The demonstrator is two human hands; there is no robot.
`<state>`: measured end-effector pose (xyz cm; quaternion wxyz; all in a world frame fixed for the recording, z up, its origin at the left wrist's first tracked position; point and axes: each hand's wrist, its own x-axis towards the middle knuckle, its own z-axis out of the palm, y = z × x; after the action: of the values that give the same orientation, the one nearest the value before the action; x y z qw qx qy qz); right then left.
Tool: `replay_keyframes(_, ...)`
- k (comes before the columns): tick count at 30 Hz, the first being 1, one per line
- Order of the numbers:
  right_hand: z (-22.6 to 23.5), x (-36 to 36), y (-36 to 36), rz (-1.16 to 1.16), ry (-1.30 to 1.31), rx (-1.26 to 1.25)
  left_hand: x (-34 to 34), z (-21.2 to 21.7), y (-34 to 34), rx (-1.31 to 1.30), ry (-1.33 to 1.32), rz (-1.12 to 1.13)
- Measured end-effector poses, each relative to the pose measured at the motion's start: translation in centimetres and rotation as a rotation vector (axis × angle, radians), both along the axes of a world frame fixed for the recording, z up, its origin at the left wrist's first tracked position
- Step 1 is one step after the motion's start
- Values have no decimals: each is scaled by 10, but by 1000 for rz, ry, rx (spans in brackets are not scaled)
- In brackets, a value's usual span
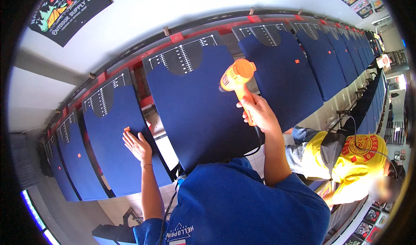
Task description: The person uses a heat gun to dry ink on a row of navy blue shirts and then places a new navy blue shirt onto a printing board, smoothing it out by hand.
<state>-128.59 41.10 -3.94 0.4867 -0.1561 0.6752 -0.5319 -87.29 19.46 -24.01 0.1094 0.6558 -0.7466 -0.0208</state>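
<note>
My right hand (pixel 263 116) is wrapped round the handle of an orange heat gun (pixel 239 76). The gun is held above a navy fabric panel (pixel 195 110) that lies over a black printing board with white ruler marks (pixel 184 56). A cord runs down from the handle past my wrist. My left hand (pixel 139 148) reaches out over the neighbouring navy panel (pixel 110 151), fingers extended and palm down. Its fingertips are beside a small orange printed mark (pixel 127 129), seemingly touching the cloth.
More boards with navy panels (pixel 281 71) stretch in a long row to both sides, several bearing small orange marks. Behind them runs a dark rail (pixel 208 18). At the right a person in a yellow shirt (pixel 355 158) bends close by. A black printed cloth (pixel 71 11) hangs on the wall.
</note>
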Motion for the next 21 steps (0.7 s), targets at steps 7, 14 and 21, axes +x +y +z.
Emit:
replay_keyframes(7,-2,1,-13,11,33,5,9,-2,-17,-15,1,21)
replay_keyframes(14,-4,4,-13,41,47,-4,-3,-2,-12,-6,-7,-26)
replay_keyframes(21,3,5,-16,58,49,41,-5,1,-13,13,27,-72)
